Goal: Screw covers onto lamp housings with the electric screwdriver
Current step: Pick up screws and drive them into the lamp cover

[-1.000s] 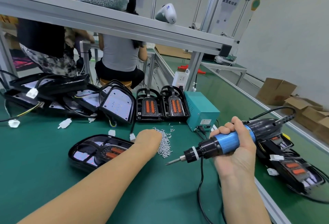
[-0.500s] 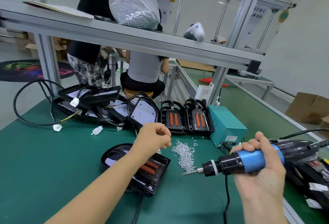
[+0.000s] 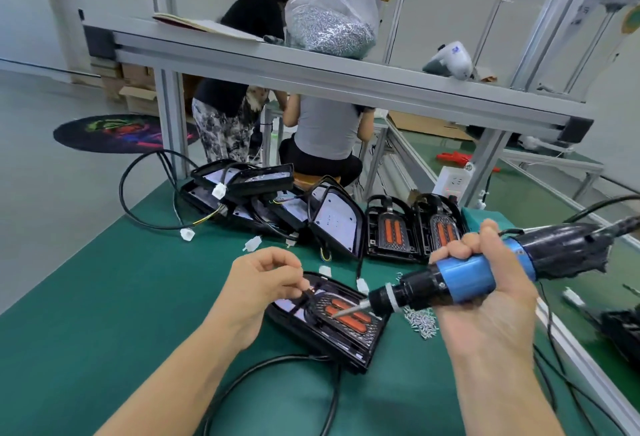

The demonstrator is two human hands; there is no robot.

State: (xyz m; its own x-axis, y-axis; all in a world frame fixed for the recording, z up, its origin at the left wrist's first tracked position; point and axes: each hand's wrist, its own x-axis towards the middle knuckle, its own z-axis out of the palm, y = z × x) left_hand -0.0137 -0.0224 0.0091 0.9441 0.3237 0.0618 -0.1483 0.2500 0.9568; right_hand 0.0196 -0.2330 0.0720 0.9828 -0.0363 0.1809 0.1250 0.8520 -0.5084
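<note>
One green table (image 3: 104, 297) carries everything here, and above its far edge runs a grey aluminium shelf (image 3: 311, 72) holding a clear bag of screws (image 3: 332, 20). Along the far edge of the table lies a heap of black lamp housings (image 3: 249, 193) with trailing cables and white connectors, and just right of the heap two covered housings (image 3: 415, 231) stand side by side, their orange lenses facing the camera. Nearer the middle of the table lies one lamp housing (image 3: 332, 328), cover up, its black cable (image 3: 277, 376) looping toward the near edge. The electric screwdriver (image 3: 485, 276), blue-banded with a black body, is gripped in the right hand (image 3: 485, 300), fingers wrapped round the blue band; its bit slants down to the left and its tip lies over the orange lens of that housing, though whether it touches is hard to tell. The left hand (image 3: 266, 279) hovers over the housing's far left corner, fingers curled and pinching something small, probably a screw, too blurred to name surely. A small pile of loose screws (image 3: 420, 321) lies on the table just right of the housing, under the screwdriver.
</note>
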